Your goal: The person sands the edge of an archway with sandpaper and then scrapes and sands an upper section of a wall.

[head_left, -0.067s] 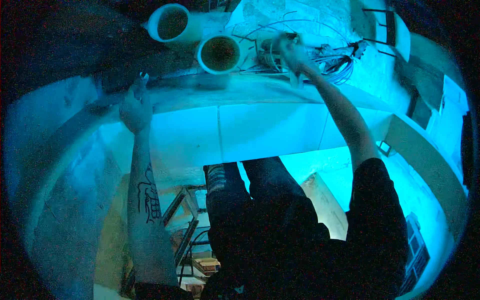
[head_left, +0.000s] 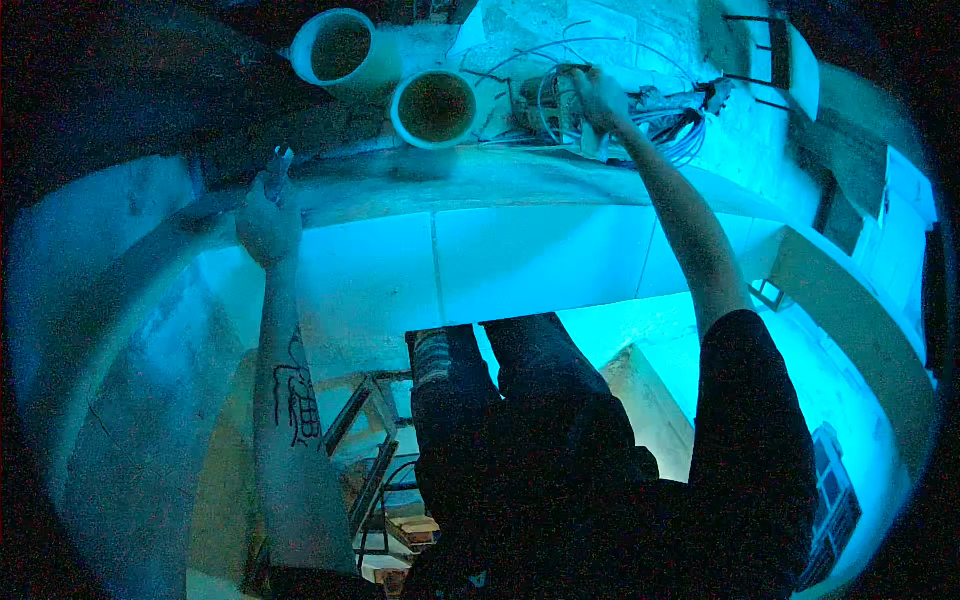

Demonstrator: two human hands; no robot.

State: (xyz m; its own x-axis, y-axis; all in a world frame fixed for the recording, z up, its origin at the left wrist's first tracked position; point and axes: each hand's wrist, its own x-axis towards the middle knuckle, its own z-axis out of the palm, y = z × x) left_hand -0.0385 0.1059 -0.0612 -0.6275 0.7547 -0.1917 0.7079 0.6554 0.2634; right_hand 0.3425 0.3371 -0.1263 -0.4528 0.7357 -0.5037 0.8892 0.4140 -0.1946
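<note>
My left hand is closed around a hand tool with a forked metal tip, plier-like in shape, pointing away from me. The grip covers most of that tool. Further right, my right hand reaches over the ledge into a tangle of wires. Its fingers are bent and pressed together at the left part of the bundle; what they pinch is hidden. One long thin cable arches above this hand. A pale piece hangs just below it.
Two round, pipe-like openings with pale rims stand left of the wires. A broad ledge runs across in front of me. Below on the left are a ladder-like frame and stacked boxes. Blue light leaves the far left dark.
My right hand has shifted slightly right and its blur has gone. The tool in my left hand has turned a little, its forked tip showing more plainly.
</note>
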